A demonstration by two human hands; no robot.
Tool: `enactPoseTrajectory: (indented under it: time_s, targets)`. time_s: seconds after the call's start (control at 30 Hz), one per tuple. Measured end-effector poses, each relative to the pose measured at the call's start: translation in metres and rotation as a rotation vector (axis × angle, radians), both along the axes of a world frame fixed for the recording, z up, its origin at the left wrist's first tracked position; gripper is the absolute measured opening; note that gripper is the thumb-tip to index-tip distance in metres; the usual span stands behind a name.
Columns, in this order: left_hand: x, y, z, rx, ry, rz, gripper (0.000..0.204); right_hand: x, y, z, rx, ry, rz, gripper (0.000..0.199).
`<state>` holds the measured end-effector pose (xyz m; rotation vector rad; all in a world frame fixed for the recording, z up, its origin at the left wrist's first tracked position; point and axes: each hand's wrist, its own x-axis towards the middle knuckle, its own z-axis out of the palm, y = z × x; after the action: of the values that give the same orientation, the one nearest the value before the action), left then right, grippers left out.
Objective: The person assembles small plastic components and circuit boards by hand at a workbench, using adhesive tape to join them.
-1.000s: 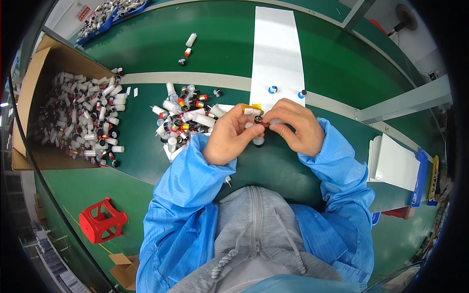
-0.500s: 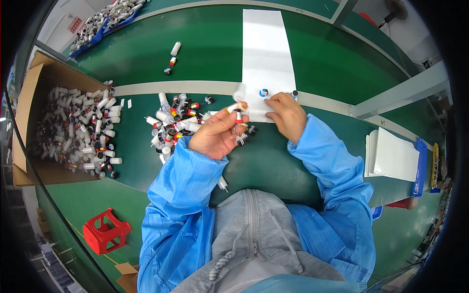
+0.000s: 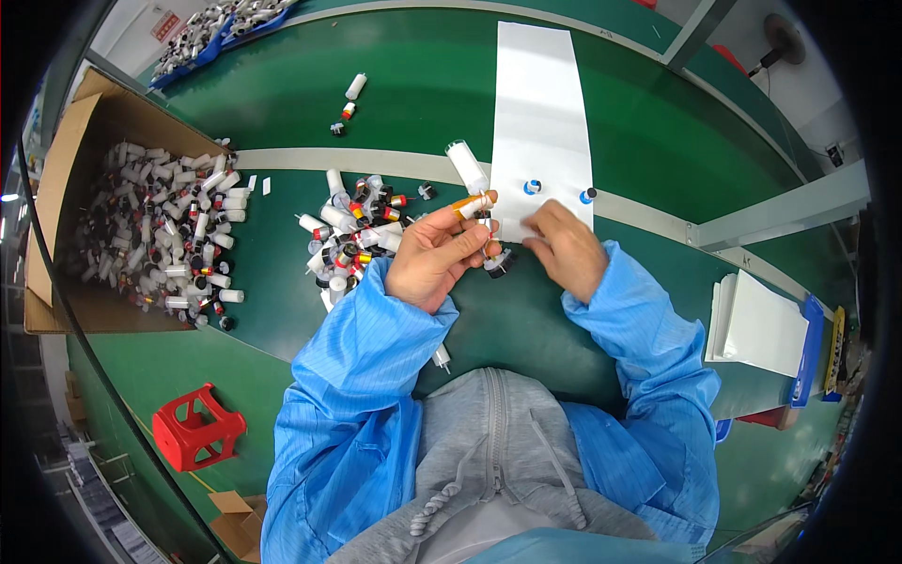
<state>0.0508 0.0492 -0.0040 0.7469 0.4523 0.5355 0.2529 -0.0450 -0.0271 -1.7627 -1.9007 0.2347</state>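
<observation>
My left hand point(image 3: 432, 258) is closed, its fingers pinching a translucent white cylindrical bottle point(image 3: 466, 164) that tilts up and left. A fingertip appears to wear an orange-brown cover. Below those fingers shows a black cap-like part point(image 3: 500, 263); whether it joins the bottle is hidden. My right hand point(image 3: 571, 252) hovers by the lower edge of a white paper sheet point(image 3: 540, 94), fingers loosely bent, thumb apart, with nothing visible between them. Two small blue-and-black parts, one nearer the middle point(image 3: 533, 187) and one at the right edge point(image 3: 588, 195), stand on the sheet.
A pile of bottles and caps point(image 3: 352, 230) lies left of my hands. Farther left, a cardboard box point(image 3: 61, 188) overflows with similar pieces. White sheets point(image 3: 761, 320) are stacked at right. Several loose parts, including a white bottle point(image 3: 356, 86), lie on the far bench. A red stool point(image 3: 199, 428) stands below.
The view has shifted, moving the scene slightly right. The bottle in my left hand now shows clearly, standing out above the fingers. My right fingers have curled and drawn back from the blue-and-black part.
</observation>
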Motion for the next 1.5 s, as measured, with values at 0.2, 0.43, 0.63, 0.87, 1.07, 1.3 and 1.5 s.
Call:
enactPoseTrajectory:
  time_s: [0.2, 0.43, 0.63, 0.87, 1.07, 1.3, 1.5]
  targets:
    - [-0.001, -0.002, 0.004, 0.071, 0.028, -0.019, 0.04, 0.002, 0.005, -0.012, 0.016, -0.141, -0.073, 0.025]
    - [0.0, -0.002, 0.001, 0.085, 0.03, 0.01, 0.041, 0.002, 0.0, 0.013, -0.09, 0.046, -0.012, 0.017]
    - [-0.002, -0.006, 0.005, 0.126, 0.028, 0.027, 0.04, -0.007, 0.002, 0.056, -0.202, 0.97, 0.182, 0.007]
    - [-0.001, -0.007, 0.0, 0.159, 0.004, 0.047, 0.039, -0.022, 0.013, 0.069, -0.214, 0.977, 0.228, 0.033]
    - [0.009, -0.016, 0.001, 0.438, 0.032, 0.151, 0.032, -0.017, 0.019, 0.051, -0.182, 0.754, 0.185, 0.044]
    - [0.005, -0.013, -0.003, 1.024, 0.257, 0.166, 0.014, -0.015, 0.021, 0.044, -0.104, 0.585, 0.129, 0.05]
    - [0.0, -0.007, -0.002, 1.032, 0.148, 0.139, 0.015, -0.026, 0.012, 0.064, 0.007, 0.403, 0.004, 0.072]
